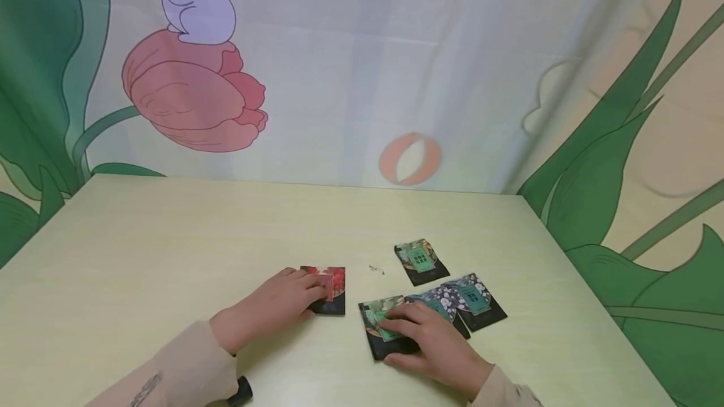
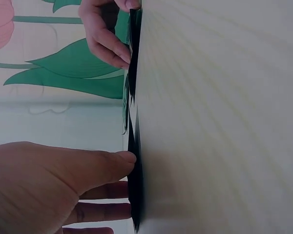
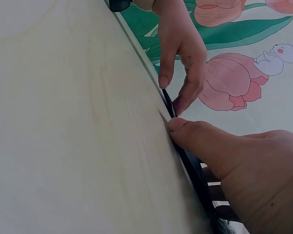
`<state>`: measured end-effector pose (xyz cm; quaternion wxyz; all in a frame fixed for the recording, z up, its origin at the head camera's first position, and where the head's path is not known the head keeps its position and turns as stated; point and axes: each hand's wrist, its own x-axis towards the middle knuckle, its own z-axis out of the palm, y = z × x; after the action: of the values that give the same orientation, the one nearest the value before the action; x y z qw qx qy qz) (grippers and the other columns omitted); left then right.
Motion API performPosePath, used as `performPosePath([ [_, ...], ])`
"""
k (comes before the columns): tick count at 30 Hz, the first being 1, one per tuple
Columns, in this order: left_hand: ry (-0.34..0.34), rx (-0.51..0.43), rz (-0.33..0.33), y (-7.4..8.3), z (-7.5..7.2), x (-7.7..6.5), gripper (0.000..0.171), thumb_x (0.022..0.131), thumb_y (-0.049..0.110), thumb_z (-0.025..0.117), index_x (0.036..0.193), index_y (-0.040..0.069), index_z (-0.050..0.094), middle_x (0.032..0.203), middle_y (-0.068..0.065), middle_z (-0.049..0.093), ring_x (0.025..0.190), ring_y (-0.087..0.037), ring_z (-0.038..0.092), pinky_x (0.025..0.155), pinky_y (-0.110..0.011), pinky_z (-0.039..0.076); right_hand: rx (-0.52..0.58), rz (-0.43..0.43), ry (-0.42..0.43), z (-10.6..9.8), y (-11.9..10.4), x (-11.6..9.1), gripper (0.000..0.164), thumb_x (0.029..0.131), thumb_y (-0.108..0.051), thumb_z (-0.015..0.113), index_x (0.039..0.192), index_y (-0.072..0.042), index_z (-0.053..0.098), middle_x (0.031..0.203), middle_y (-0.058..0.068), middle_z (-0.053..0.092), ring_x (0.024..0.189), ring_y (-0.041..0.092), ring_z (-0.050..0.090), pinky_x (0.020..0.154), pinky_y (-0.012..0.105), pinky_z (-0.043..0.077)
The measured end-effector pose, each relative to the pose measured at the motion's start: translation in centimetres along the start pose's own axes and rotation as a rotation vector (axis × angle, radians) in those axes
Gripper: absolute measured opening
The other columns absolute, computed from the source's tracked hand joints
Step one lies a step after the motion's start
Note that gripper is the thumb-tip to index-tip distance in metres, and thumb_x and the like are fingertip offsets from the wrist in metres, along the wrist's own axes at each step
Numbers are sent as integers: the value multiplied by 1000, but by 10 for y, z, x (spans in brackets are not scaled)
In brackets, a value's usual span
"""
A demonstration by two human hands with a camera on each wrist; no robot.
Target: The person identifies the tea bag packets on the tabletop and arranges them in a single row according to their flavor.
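In the head view my left hand [image 1: 279,297] rests its fingers on a small flat sachet [image 1: 336,291] with a red floral top and black bottom. Its thumb touches the near edge of that sachet in the left wrist view [image 2: 130,158]. Farther right, my right hand [image 1: 432,341] lies over a green-labelled sachet [image 1: 384,347], fingers across its face and thumb at the near edge. A blue-and-white floral sachet [image 1: 460,325] is partly covered by this hand. Beside it lies a similar blue floral sachet [image 1: 481,300]. Behind them is another green-labelled sachet [image 1: 421,262].
The sachets lie on a pale wood-grain table [image 1: 198,231]. A small dark mark [image 1: 376,269] shows between the two hands. Behind the table hangs a curtain [image 1: 317,80] printed with flowers, leaves and a white animal. A black object [image 1: 242,390] sits by the left sleeve.
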<state>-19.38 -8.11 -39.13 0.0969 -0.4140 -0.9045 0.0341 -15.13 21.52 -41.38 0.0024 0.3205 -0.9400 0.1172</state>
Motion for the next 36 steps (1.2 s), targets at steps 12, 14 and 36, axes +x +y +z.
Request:
performPosePath([
  [12,12,-21,5,1,-5,-25,32,80,26,77,108,15,68,115,-2,66,103,-21,62,89,-36,50,2,-15,22,2,0,-1,54,88,-64,50,127,-28,63,128,-11,57,119,13,52,99,40,48],
  [14,39,-23,15,1,-4,-30,30,79,25,77,106,14,69,113,-1,67,102,-21,62,88,-35,51,3,-19,28,2,0,-1,53,88,-63,51,126,-28,63,128,-11,57,119,12,52,99,39,48],
  [36,67,-115,-10,1,-2,-71,33,78,20,77,109,16,69,112,1,66,99,-17,61,86,-34,51,4,-2,21,2,1,-1,54,87,-64,52,129,-31,61,130,-11,56,122,13,51,101,41,47],
])
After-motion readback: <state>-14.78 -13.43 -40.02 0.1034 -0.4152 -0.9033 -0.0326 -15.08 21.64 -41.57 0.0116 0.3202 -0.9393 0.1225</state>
